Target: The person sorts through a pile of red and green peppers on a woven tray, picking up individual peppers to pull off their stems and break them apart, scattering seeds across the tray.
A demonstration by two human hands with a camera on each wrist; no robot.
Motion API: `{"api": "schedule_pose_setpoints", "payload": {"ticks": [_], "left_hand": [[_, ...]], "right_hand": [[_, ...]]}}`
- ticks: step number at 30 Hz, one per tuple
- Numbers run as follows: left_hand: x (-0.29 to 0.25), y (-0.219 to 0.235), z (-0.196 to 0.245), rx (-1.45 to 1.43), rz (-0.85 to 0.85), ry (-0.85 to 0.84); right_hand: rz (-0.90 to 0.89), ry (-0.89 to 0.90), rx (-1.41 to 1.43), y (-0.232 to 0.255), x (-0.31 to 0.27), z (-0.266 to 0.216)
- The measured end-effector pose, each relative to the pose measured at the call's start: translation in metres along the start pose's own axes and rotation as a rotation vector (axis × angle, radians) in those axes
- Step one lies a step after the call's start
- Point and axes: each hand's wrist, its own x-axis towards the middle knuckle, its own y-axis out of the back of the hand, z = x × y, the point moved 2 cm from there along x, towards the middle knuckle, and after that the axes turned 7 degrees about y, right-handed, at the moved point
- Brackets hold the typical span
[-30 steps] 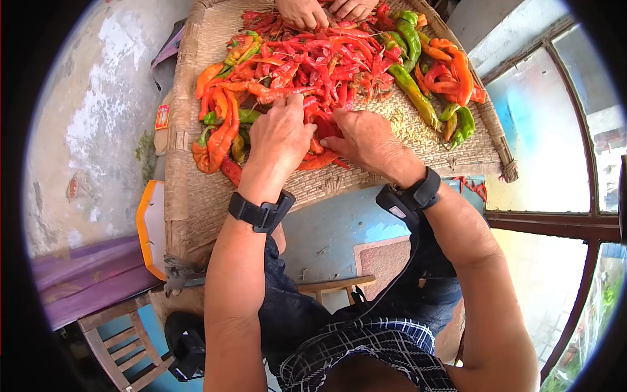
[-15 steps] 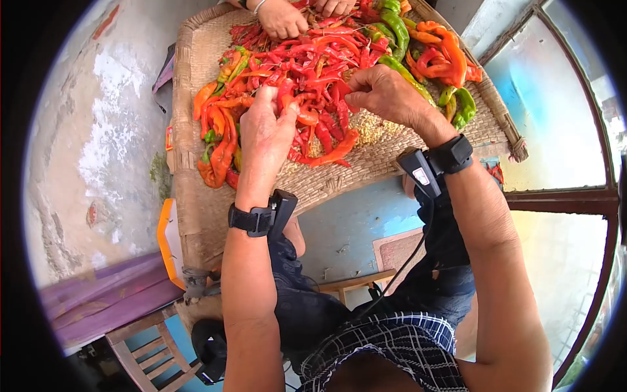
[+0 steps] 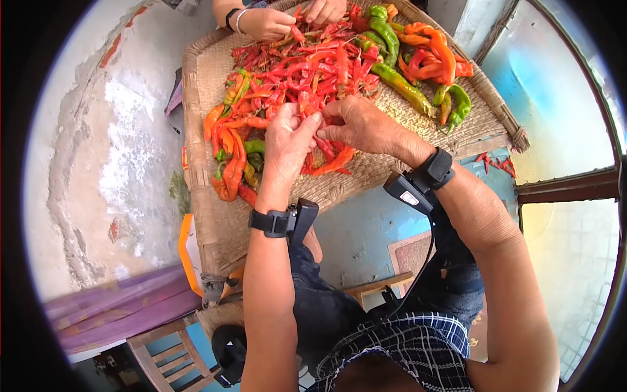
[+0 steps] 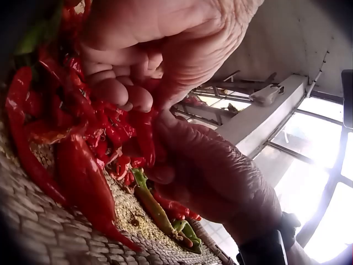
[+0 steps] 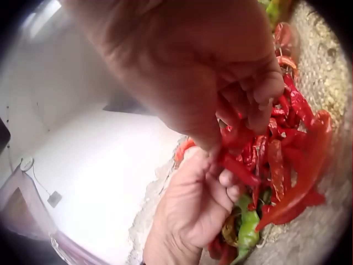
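Over the near side of the pepper pile, my left hand (image 3: pixel 285 145) and right hand (image 3: pixel 366 126) meet almost fingertip to fingertip. Between them is a red pepper (image 4: pixel 145 137), pinched by thumb and fingers of both hands; the fingers cover much of it. In the right wrist view, a red piece of it (image 5: pixel 241 169) sticks out by the left hand's (image 5: pixel 190 207) fingers. Just below the hands, a long orange-red pepper (image 3: pixel 336 162) lies on the woven tray (image 3: pixel 215 248), along with pale seeds (image 5: pixel 325 41).
Red chilies (image 3: pixel 326 62) heap up mid-tray. Large orange peppers (image 3: pixel 233 173) lie left; green peppers (image 3: pixel 401 88) and more orange ones (image 3: pixel 444 55) lie right. Another person's hands (image 3: pixel 264 25) work at the far edge. A wall stands left, a window (image 3: pixel 562 117) right.
Half a second ago my hands were apart, the left holding a red pepper and the right off to the right. Now they have come together at the pepper, lower over the tray.
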Motion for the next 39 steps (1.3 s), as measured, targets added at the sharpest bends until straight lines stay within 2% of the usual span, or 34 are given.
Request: {"api": "schedule_pose_setpoints", "payload": {"ticks": [3,5,7,9,10,11,13,15,17,18,20,23,24,25,27,28,30,31,33,34,35,37,38,39], "left_hand": [[-0.002,-0.005,0.0,-0.004,-0.023,-0.011],[-0.002,-0.002,-0.001,-0.041,-0.032,0.013],[-0.001,0.005,-0.002,-0.017,-0.014,0.024],[0.001,0.014,-0.009,-0.06,0.036,0.046],[0.003,0.017,-0.011,-0.049,0.043,0.054],[0.005,0.018,-0.014,-0.048,0.046,0.05],[0.006,0.017,-0.016,-0.158,0.004,0.088],[0.005,0.016,-0.016,-0.169,-0.026,0.093],[0.003,0.008,-0.014,-0.281,-0.098,0.063],[0.002,0.005,-0.013,-0.279,-0.093,0.063],[-0.002,-0.001,-0.01,-0.294,-0.138,0.04],[-0.008,-0.002,-0.005,-0.23,-0.145,0.043],[-0.01,0.001,-0.001,-0.152,-0.117,0.027],[-0.009,0.005,0.0,-0.073,-0.09,0.007],[-0.005,0.015,-0.005,-0.046,-0.039,0.036],[-0.004,0.022,-0.008,0.006,0.015,0.023],[0.0,0.029,-0.015,0.184,0.143,-0.03],[0.002,0.029,-0.02,0.183,0.142,-0.026],[0.001,0.026,-0.022,0.341,0.156,-0.105],[-0.004,0.023,-0.016,0.469,0.146,-0.087],[-0.005,0.021,-0.017,0.469,0.145,-0.084],[-0.01,0.016,-0.011,0.837,0.234,-0.336],[-0.01,0.015,-0.01,0.809,0.194,-0.223],[-0.011,0.014,-0.009,0.809,0.19,-0.221]], "right_hand": [[-0.065,-0.043,0.028,0.018,0.001,0.001],[-0.31,-0.042,-0.151,0.035,0.001,0.001],[-0.362,-0.066,-0.134,0.046,-0.001,0.014],[-0.102,-0.105,-0.137,0.055,-0.001,0.026],[0.069,-0.132,-0.038,0.058,-0.002,0.026],[0.071,-0.127,-0.038,0.057,0.001,0.025],[0.434,-0.032,0.168,0.057,0.007,0.019],[0.312,0.046,0.285,0.041,0.009,0.013],[0.111,0.145,-0.053,0.024,0.0,0.005],[0.11,0.148,-0.049,0.018,-0.002,-0.002],[-0.018,0.056,0.098,0.008,-0.005,-0.013],[-0.04,0.042,0.053,0.004,-0.004,-0.005],[-0.118,-0.033,0.053,0.007,-0.003,0.0],[-0.122,-0.035,0.058,0.016,0.0,0.0],[-0.488,-0.035,-0.234,0.029,0.002,0.001],[-0.491,-0.036,-0.231,0.033,0.003,0.007],[-0.188,-0.083,-0.061,0.043,0.006,0.016],[-0.192,-0.086,-0.059,0.042,0.008,0.018],[0.504,0.011,0.115,0.051,0.012,0.017],[0.503,0.009,0.116,0.048,0.011,0.015],[0.289,0.07,0.063,0.041,0.009,0.011],[-0.14,0.188,-0.042,0.025,-0.001,-0.002],[-0.242,0.188,-0.098,0.013,-0.01,-0.005],[-0.345,0.187,-0.153,-0.002,-0.018,-0.005]]}}
